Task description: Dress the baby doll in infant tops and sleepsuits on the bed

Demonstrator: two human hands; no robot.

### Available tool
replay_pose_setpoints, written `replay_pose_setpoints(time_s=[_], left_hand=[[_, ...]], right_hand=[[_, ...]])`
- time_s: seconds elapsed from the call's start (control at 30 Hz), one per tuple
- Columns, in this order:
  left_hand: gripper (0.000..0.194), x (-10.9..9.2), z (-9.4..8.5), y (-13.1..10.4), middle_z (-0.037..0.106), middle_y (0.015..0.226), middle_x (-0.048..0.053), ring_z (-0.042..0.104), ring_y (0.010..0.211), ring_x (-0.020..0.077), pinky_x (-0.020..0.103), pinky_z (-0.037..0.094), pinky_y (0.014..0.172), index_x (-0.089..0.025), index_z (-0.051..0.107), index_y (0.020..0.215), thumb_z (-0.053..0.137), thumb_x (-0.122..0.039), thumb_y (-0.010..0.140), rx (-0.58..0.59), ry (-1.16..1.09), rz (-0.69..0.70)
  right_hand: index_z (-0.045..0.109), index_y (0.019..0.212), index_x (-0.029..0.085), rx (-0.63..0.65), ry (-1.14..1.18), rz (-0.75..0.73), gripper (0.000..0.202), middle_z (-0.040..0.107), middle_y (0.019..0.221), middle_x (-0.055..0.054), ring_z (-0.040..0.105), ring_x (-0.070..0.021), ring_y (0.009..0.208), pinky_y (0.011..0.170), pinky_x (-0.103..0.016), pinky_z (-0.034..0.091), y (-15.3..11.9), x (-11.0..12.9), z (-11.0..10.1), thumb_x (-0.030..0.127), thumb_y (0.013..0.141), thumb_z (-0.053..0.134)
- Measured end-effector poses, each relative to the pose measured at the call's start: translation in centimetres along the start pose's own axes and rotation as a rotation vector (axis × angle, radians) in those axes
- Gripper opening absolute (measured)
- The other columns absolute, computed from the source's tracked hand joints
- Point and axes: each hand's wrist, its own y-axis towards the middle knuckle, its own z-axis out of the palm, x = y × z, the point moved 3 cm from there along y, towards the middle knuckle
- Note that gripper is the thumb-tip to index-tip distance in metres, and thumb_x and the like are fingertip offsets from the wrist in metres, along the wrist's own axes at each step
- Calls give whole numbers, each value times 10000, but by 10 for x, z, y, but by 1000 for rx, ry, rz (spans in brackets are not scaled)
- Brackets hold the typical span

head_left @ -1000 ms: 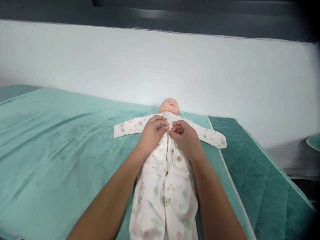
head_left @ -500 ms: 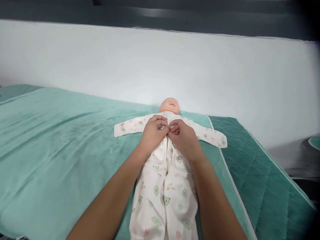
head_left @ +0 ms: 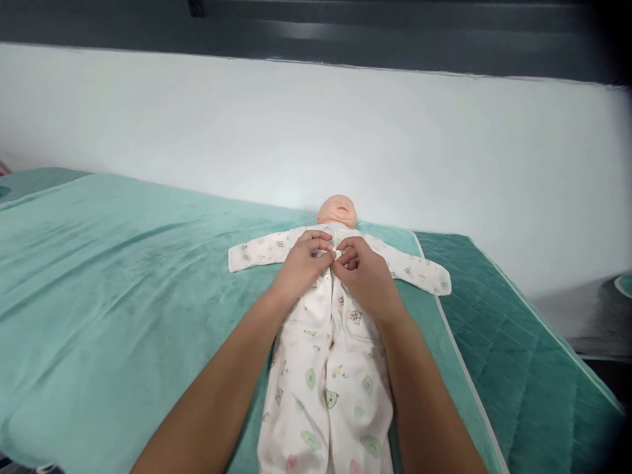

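Pinched between thumb and fingers, the front of the printed garment (head_left: 316, 368) is held by both hands at once: I have the left hand (head_left: 306, 260) closed on the cloth from the left and the right hand (head_left: 363, 268) closed on it from the right, their fingertips nearly meeting at chest height. Between those tips I can make out a small pale fastener (head_left: 338, 255); whether it is done up I cannot tell from my view, since the fingers cover much of it. Another pale spot sits on the front opening just nearer to me, too small to name. The garment is on a doll (head_left: 337, 209), which lies on its back with its head at the far end, close to the white wall (head_left: 316, 131). One sleeve (head_left: 257, 253) stretches out to the left and the other to the right, while the leg part runs toward the near edge, between my two forearms. Beneath the doll I see a light green blanket (head_left: 148, 296), and its pale-edged right border lies over a darker green quilted cover (head_left: 508, 336). Above the wall runs a dark panel (head_left: 316, 29).
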Motion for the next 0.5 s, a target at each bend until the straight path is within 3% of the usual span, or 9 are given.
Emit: replay_pose_setpoints(time_s=[0.13,0.37,0.5], left_hand=[[115,-1,0,1,602,1200,23,618,933,161,251,476,638,-200,667,734,560,-159,728,-38,30,-11],[111,0,0,1,614,1200,24,610,1031,188,305,500,830,-204,644,717,556,-136,723,-50,87,12],[140,-3,1,0,613,1196,27,567,1148,200,333,475,938,-219,636,764,537,-120,771,-57,156,94]], right_hand=[[572,976,275,17,48,14,215,605,750,46,500,-125,627,619,-260,405,0,-2,0,266,763,602],[594,1012,271,27,90,32,255,609,793,28,511,-134,680,667,-270,423,-1,-4,0,288,759,625],[607,1016,262,12,138,36,240,617,827,21,501,-128,688,670,-264,421,-3,-5,-1,295,779,626]])
